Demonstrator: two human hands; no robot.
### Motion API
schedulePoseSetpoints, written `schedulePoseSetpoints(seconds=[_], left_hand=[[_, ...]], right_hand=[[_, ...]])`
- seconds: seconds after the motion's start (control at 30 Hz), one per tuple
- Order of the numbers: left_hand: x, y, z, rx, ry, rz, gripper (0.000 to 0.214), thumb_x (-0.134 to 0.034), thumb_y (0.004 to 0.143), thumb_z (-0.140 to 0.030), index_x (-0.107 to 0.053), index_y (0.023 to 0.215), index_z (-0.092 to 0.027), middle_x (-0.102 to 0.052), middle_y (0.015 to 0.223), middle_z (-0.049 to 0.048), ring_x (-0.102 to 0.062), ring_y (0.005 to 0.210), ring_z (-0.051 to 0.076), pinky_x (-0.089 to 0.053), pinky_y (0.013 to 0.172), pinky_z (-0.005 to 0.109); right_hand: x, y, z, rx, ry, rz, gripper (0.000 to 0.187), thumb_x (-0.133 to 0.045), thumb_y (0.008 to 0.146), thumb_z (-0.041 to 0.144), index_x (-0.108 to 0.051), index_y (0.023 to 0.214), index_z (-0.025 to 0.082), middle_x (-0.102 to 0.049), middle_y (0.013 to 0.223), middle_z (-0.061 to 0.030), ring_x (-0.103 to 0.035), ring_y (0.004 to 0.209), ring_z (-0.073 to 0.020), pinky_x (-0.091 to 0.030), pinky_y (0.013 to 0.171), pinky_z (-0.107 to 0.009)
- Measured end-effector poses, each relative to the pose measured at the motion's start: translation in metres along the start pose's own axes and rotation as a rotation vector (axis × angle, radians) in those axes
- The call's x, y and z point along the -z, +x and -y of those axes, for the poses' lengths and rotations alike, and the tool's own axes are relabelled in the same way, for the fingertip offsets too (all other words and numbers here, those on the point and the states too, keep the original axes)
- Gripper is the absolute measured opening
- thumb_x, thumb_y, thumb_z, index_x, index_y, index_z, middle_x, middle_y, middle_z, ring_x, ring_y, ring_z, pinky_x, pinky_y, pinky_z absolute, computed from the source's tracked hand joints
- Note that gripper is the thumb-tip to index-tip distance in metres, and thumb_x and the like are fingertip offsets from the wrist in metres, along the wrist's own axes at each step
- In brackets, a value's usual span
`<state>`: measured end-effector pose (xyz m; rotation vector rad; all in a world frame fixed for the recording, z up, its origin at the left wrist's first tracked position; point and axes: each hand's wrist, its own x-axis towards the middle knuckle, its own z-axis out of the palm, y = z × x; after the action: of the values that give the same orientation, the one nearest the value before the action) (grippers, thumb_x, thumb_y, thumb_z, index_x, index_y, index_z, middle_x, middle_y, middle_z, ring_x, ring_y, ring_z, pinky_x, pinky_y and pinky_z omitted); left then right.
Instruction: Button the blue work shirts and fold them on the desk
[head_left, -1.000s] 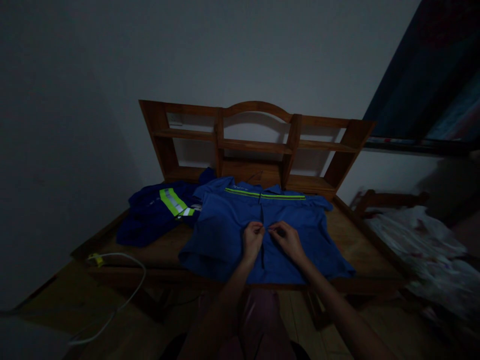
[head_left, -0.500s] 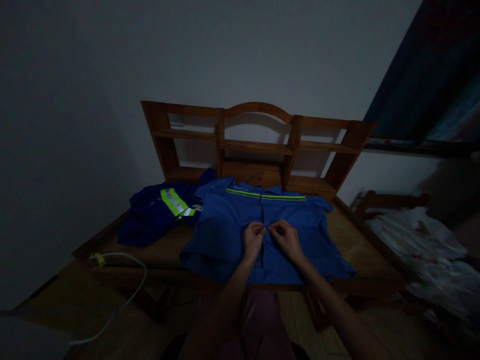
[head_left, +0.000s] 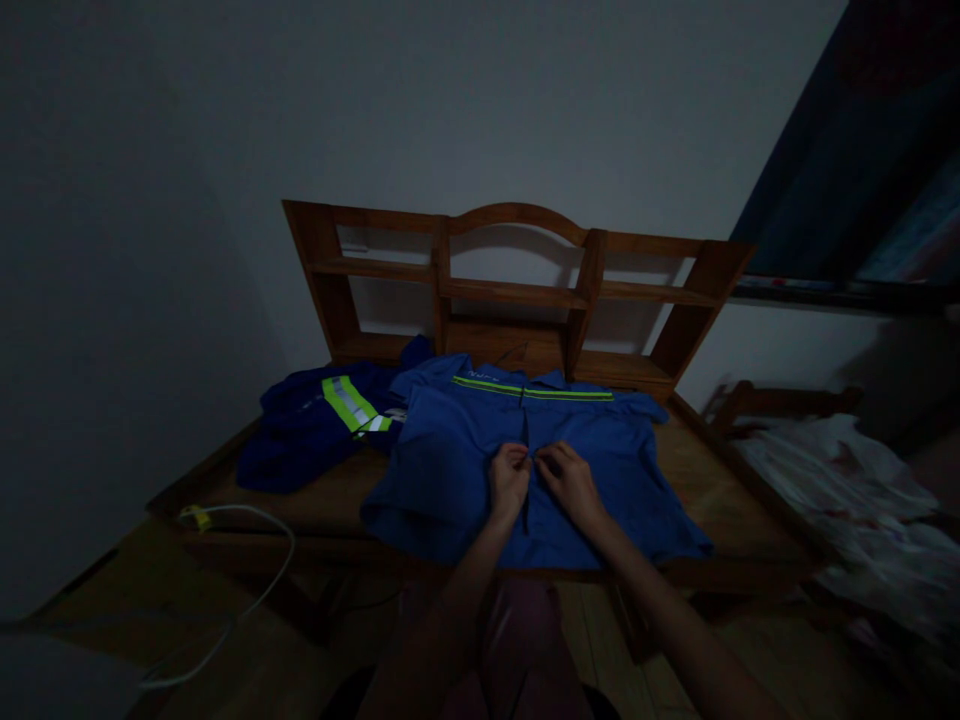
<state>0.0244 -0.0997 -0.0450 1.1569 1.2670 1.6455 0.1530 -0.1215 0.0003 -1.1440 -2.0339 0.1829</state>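
A blue work shirt (head_left: pixel 450 470) with a yellow-green stripe across its chest lies spread on the wooden desk (head_left: pixel 739 505), collar toward the back. Its front edges meet along a dark line down the middle. At that line my left hand (head_left: pixel 510 480) pinches the left edge of the front between thumb and fingers. Facing it, my right hand (head_left: pixel 571 482) pinches the right edge, fingertips almost touching those of the left. Any button or fastener between the fingertips is too small and dark to make out.
A darker blue garment (head_left: pixel 292 430) with reflective bands lies crumpled at the left. Behind the shirt stands a wooden shelf unit (head_left: pixel 517 292). A white cable (head_left: pixel 281 575) hangs off the front left edge. On the right, plastic bags (head_left: pixel 847 470) rest by a chair (head_left: pixel 787 400).
My right hand's fingers have shifted slightly at the front edge of the shirt. My left hand stays almost in place, and the shirt lies as before.
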Motion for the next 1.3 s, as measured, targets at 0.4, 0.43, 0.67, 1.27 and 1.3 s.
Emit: schedulePoseSetpoints(seconds=[0.4,0.43,0.67,1.27,1.3], left_hand=[[0.001,-0.007,-0.015,-0.017,0.137,-0.014,0.025,-0.071,0.064,-0.021,-0.06,0.086,-0.013,-0.063,0.075,0.0045,-0.061,0.066,0.014,-0.047,0.061,0.023],[0.001,-0.007,-0.016,-0.022,0.16,-0.011,0.024,-0.071,0.065,-0.023,-0.061,0.084,-0.013,-0.063,0.074,0.0044,-0.061,0.066,0.014,-0.047,0.061,0.023],[0.002,-0.009,-0.018,-0.056,0.21,0.042,0.018,-0.066,0.07,-0.029,-0.066,0.08,-0.014,-0.067,0.071,0.0041,-0.062,0.066,0.015,-0.044,0.059,0.021],[0.006,-0.014,-0.026,-0.088,0.183,-0.021,0.014,-0.064,0.074,-0.026,-0.068,0.085,-0.018,-0.07,0.083,0.0057,-0.065,0.076,0.018,-0.048,0.069,0.026],[0.006,-0.014,-0.025,-0.092,0.177,-0.016,0.014,-0.064,0.075,-0.027,-0.068,0.085,-0.018,-0.07,0.083,0.0056,-0.065,0.077,0.018,-0.048,0.07,0.026]], right_hand=[[0.011,0.022,-0.002,-0.16,0.055,0.008,0.014,-0.056,0.078,0.021,-0.07,0.078,0.019,-0.065,0.079,-0.0022,-0.059,0.071,-0.0138,-0.042,0.068,-0.022],[0.012,0.023,-0.002,-0.177,0.085,0.011,0.015,-0.056,0.077,0.022,-0.07,0.078,0.018,-0.065,0.079,-0.0021,-0.059,0.071,-0.0137,-0.043,0.067,-0.022],[0.015,0.025,-0.003,-0.188,0.154,0.042,0.016,-0.056,0.075,0.022,-0.071,0.079,0.018,-0.066,0.078,-0.0024,-0.059,0.07,-0.0133,-0.043,0.065,-0.022],[0.014,0.035,0.001,-0.225,0.156,0.037,0.018,-0.054,0.075,0.021,-0.071,0.077,0.017,-0.068,0.081,-0.0039,-0.06,0.072,-0.0154,-0.046,0.069,-0.024],[0.014,0.036,0.001,-0.231,0.159,0.04,0.018,-0.054,0.074,0.021,-0.071,0.076,0.017,-0.068,0.081,-0.0039,-0.06,0.072,-0.0155,-0.046,0.069,-0.025]])
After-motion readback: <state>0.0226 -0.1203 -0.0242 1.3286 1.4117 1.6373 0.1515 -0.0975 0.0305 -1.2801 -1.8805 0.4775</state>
